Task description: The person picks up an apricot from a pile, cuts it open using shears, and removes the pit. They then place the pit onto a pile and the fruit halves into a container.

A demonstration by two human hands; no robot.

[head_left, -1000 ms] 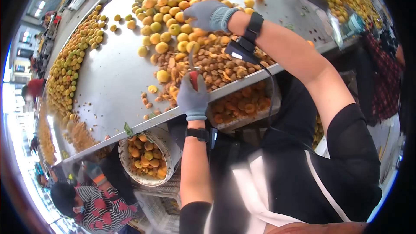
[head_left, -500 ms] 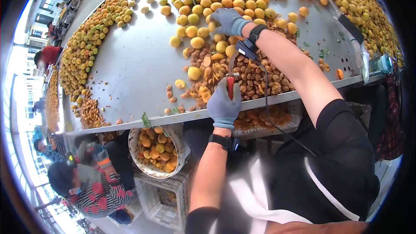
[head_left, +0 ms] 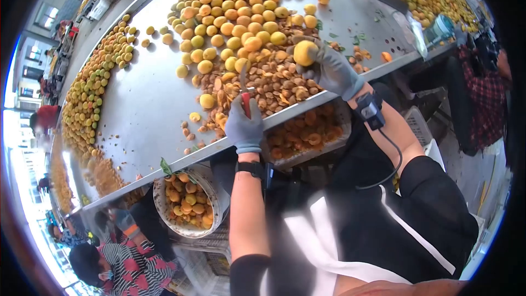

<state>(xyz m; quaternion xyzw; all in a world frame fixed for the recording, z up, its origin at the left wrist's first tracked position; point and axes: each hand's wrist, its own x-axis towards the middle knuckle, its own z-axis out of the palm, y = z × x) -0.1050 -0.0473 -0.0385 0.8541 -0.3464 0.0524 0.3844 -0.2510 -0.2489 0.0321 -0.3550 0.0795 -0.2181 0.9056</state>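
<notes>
Head view shows the gloved left hand [head_left: 244,126] closed round the red-handled knife [head_left: 246,103], its curved blade pointing up from the fist. The gloved right hand [head_left: 335,70] holds one yellow fruit [head_left: 304,53] over the table [head_left: 142,104], at the right side of the brown stones [head_left: 287,85]. Fruit and blade are apart. From my place, I would advise a steady knife, a firm but soft hold, and right fingertips out of the blade's line.

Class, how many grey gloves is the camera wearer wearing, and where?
2: one on the left hand, gripping the red-handled tool; one on the right hand, holding a yellow fruit. Both are visible.
</notes>
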